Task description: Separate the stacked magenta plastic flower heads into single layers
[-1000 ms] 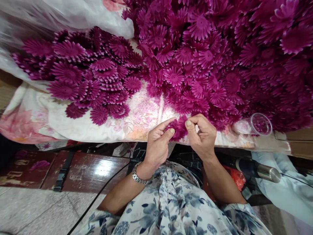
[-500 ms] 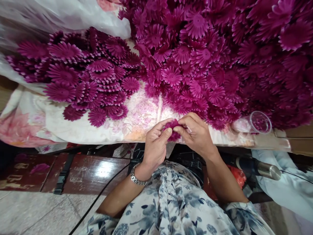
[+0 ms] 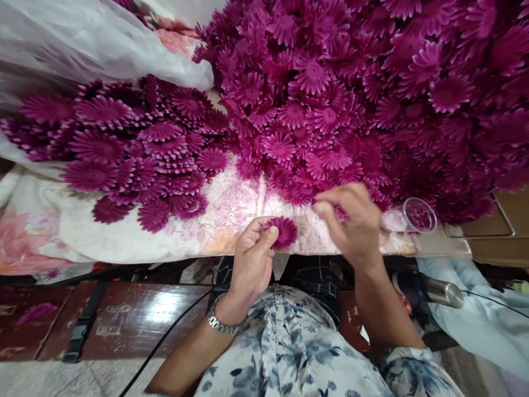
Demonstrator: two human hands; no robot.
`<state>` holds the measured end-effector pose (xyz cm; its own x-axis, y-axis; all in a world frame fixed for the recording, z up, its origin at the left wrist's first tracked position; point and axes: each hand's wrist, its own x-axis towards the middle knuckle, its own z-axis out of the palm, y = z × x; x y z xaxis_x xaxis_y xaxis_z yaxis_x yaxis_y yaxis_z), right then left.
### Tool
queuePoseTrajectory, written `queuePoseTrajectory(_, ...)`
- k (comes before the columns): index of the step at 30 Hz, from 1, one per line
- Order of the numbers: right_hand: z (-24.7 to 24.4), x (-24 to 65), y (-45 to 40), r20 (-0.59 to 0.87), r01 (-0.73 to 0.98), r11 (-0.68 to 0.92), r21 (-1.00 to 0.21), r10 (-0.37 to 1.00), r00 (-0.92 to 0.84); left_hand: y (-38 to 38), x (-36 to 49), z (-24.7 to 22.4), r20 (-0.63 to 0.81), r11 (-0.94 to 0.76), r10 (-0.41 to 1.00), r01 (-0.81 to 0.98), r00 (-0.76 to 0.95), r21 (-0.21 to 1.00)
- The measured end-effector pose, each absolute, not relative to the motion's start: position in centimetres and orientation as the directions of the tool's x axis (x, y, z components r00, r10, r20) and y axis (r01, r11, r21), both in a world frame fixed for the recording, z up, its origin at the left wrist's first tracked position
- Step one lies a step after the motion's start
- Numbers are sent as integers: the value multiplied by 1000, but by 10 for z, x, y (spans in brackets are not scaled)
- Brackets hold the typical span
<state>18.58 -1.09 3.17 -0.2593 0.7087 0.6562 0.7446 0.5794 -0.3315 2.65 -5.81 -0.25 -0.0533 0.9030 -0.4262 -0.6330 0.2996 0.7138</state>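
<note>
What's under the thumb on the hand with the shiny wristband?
A purple flower. Most of it shows, but the left hand hides one edge, so the bit right under the thumb can't be seen.

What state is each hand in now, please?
Left hand: closed, pinching a magenta, many-petalled artificial flower.
Right hand: half-curled, blurred; cannot tell if holding anything.

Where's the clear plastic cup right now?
In the head view, the clear plastic cup is on the right, by the near edge of the large magenta flower pile, just to the right of the right hand.
</note>
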Motion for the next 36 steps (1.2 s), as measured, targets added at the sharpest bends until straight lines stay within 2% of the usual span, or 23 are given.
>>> queuePoseTrajectory(3,5,167,-34,512,669,616,-416,767,-387,-59,29,-3,-406,306,914,-635,-13,709)
queuePoseTrajectory(8,-9,164,-39,455,704,579,-411,800,-391,-62,32,-7,-363,318,930,-636,64,703)
queuePoseTrajectory(13,0,166,-40,486,710,596,-376,779,-396,-62,32,-6,-336,260,942,-656,10,709)
queuePoseTrajectory(18,-5,162,-41,502,677,606,-418,775,-385,-63,28,-5,-376,329,923,-672,80,664)
queuePoseTrajectory(21,-7,161,-42,527,697,569,-436,789,-315,-64,27,-4,-374,326,925,-654,70,683)
queuePoseTrajectory(24,-7,159,-42,538,674,598,-435,772,-338,-64,27,-3,-384,349,920,-609,77,712)
queuePoseTrajectory(30,-13,156,-43,582,725,605,-329,734,-349,-63,32,-8,-352,308,935,-575,37,758)
queuePoseTrajectory(36,-6,160,-45,598,666,595,-450,754,-271,-62,37,-7,-368,318,929,-609,47,727)
